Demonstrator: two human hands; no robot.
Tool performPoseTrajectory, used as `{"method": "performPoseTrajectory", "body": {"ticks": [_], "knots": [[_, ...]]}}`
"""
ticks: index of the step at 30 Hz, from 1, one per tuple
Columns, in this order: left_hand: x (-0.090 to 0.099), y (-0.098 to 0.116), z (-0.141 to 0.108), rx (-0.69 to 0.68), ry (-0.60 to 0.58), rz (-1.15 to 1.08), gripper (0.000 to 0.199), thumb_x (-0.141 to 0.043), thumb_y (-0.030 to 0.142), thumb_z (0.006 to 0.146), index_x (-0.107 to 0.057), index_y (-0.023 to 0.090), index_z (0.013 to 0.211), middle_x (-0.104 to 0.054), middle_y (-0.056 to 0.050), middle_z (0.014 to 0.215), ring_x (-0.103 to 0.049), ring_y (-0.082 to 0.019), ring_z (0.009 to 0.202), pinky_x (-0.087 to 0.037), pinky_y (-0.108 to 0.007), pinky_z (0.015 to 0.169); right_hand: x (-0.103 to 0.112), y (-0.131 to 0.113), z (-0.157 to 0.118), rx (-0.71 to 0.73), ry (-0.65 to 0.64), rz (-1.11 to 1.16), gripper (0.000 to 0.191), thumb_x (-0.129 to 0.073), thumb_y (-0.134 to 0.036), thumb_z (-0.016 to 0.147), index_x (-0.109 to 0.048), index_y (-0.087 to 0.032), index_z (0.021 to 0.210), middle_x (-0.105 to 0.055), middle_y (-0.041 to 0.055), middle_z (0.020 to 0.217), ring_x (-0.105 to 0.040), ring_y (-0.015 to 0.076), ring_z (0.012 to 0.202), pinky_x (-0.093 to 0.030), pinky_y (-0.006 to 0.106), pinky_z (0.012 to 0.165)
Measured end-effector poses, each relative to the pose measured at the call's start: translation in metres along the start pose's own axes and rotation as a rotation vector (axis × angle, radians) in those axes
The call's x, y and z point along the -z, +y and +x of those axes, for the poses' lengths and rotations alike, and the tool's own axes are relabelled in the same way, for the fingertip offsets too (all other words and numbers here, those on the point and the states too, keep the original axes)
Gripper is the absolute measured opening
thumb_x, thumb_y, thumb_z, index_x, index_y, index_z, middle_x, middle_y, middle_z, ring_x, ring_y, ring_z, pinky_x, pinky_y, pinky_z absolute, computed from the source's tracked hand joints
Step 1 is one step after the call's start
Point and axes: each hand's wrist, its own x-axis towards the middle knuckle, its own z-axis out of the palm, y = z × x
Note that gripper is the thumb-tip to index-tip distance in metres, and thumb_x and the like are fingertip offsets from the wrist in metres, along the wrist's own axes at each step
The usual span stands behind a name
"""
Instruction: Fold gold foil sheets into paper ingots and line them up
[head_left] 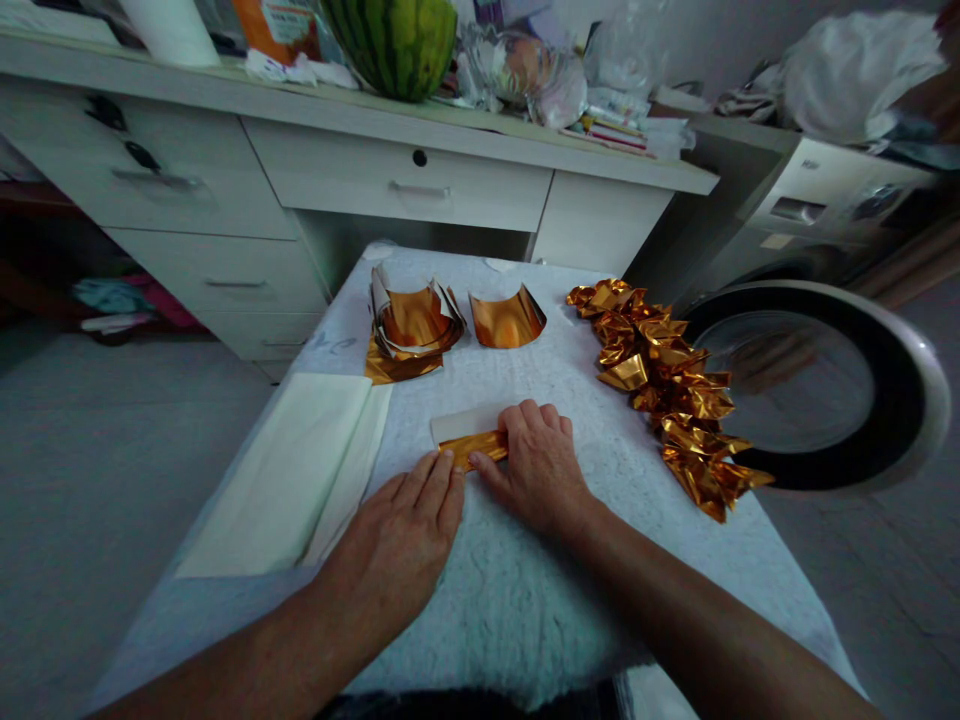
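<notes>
A gold foil sheet with a pale backing (471, 448) lies partly folded on the cloth-covered table (525, 620). My left hand (416, 510) presses on its left end, fingers together. On the right end rests my right hand (541, 460), its fingers curled over the foil and its thumb on the near edge. Beyond them stand a stack of curved gold foil sheets (412, 320) and a single curved sheet (508, 318). Folded gold foil pieces (660, 380) form a long pile at the right. White paper sheets (281, 475) lie flat at the left.
A white desk with drawers (412, 185) stands past the table, with a watermelon (397, 40), plastic bags (555, 90) and other items on top. At the right, a washing machine has its round door (810, 385) swung out beside the table.
</notes>
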Motion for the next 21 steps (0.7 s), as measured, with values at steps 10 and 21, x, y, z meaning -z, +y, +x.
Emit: {"method": "performPoseTrajectory", "body": {"ticks": [10,21], "knots": [[-0.002,0.0,0.001,0.008,0.072,-0.073,0.04,-0.043,0.004,0.089,-0.062,0.01,0.124,-0.064,-0.017,0.126,-0.057,-0.031,0.121,-0.05,-0.047,0.102,-0.007,0.0,-0.001,0.014,0.058,-0.042,0.049,-0.05,-0.067,0.085,-0.054,-0.019,0.093,-0.058,0.0113,0.097,-0.048,0.0291,0.091,-0.037,0.043,0.079],[0.012,-0.003,0.011,-0.038,0.097,-0.06,0.03,-0.051,0.006,0.088,-0.065,0.004,0.114,-0.067,-0.017,0.105,-0.063,-0.03,0.098,-0.057,-0.045,0.085,-0.005,0.002,-0.001,0.018,0.033,-0.017,0.047,-0.05,-0.065,0.087,-0.054,-0.019,0.094,-0.057,0.0106,0.099,-0.047,0.0281,0.092,-0.036,0.042,0.08]]}}
